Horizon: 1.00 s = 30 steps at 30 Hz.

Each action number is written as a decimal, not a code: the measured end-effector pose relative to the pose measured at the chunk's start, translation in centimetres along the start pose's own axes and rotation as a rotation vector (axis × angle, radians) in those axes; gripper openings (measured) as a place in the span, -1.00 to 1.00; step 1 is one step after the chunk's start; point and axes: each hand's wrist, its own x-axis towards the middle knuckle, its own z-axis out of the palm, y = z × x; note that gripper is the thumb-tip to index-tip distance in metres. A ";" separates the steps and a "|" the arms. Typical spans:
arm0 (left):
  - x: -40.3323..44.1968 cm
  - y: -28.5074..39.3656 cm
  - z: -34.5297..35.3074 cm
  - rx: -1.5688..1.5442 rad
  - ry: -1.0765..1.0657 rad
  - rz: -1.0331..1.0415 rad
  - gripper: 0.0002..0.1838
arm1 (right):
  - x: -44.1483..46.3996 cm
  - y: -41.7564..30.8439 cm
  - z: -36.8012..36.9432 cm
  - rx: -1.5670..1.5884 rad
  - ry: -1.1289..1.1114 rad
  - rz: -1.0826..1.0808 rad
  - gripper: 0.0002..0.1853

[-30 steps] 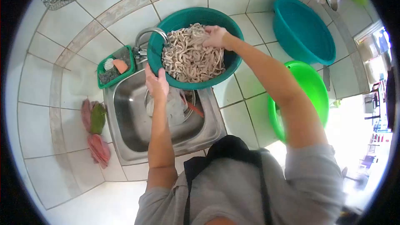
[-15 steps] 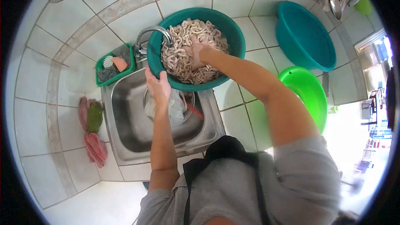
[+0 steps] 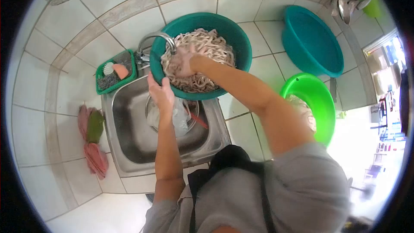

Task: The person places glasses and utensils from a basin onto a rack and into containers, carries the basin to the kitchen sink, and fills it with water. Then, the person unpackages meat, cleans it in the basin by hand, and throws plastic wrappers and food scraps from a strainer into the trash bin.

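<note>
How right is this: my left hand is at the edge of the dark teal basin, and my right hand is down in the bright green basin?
Not quite. The head view shows the right hand among the pale strands in the dark teal basin. The left hand is at its edge, as you said.

Single head-worn view, close above sink (image 3: 133,140), facing forward-down.

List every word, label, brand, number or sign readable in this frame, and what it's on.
No text can be read in this view.
Held teal basin, bright green basin, sink: no lettering shows.
Far-right background items: too small and blurred to tell.
</note>
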 end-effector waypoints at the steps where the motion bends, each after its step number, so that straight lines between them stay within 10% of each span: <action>1: -0.1 -0.7 0.0 0.001 -0.017 -0.004 -0.42 | -0.6 -0.3 0.2 0.009 -0.007 0.013 -0.13; 4: 0.4 -1.2 -0.4 -0.072 -0.023 0.019 -0.44 | -1.3 1.5 0.1 -0.195 -0.216 -0.189 -0.15; 9: 0.2 -0.3 -0.3 0.070 -0.035 0.070 -0.46 | 4.4 -0.3 -1.9 -0.260 -0.598 0.387 -0.20; 13: -0.1 1.0 -0.4 -0.091 -0.073 -0.070 -0.46 | 6.1 -0.4 -3.1 -0.206 -0.917 0.313 -0.24; 18: 0.4 -0.3 -0.9 0.016 -0.103 -0.046 -0.47 | 4.4 6.2 -3.9 0.195 -0.618 -0.135 -0.09; 20: 0.6 -0.3 -1.0 0.034 -0.109 -0.022 -0.47 | -0.3 6.1 -5.7 0.370 0.070 0.340 0.17; 25: 0.5 0.9 -0.3 -0.083 -0.123 -0.055 -0.43 | -0.6 4.8 -0.5 0.382 0.387 0.294 0.04; 28: 0.6 0.2 -0.2 0.045 -0.067 0.002 -0.45 | 7.0 5.7 -0.1 0.040 -0.064 -0.252 -0.06; 30: 0.1 1.4 -0.1 -0.053 -0.084 -0.056 -0.45 | 3.4 6.3 -2.3 0.316 -0.113 -0.225 -0.17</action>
